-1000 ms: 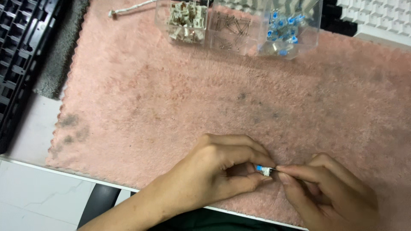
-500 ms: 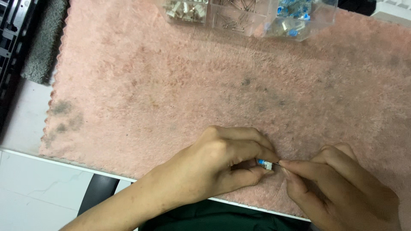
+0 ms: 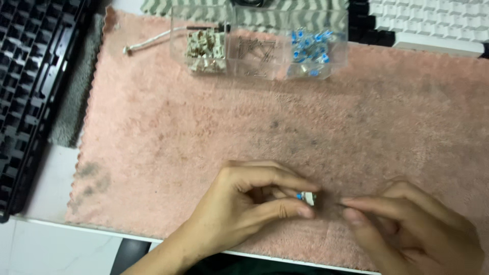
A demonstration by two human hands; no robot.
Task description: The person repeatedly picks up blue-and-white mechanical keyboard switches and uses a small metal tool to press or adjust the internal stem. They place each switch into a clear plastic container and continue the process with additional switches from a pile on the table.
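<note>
A tiny blue-and-white switch part (image 3: 307, 197) is pinched between the thumb and fingertips of the left hand (image 3: 254, 201), just beside the right hand (image 3: 412, 224), whose thumb and forefinger are pressed together, seemingly on something too thin to be made out. The part is judged light, rigid and easily dropped; its side faces are best gripped.

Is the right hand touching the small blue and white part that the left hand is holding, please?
No: the right hand pinches its fingertips just apart from the small part, which only the left hand holds.
</note>
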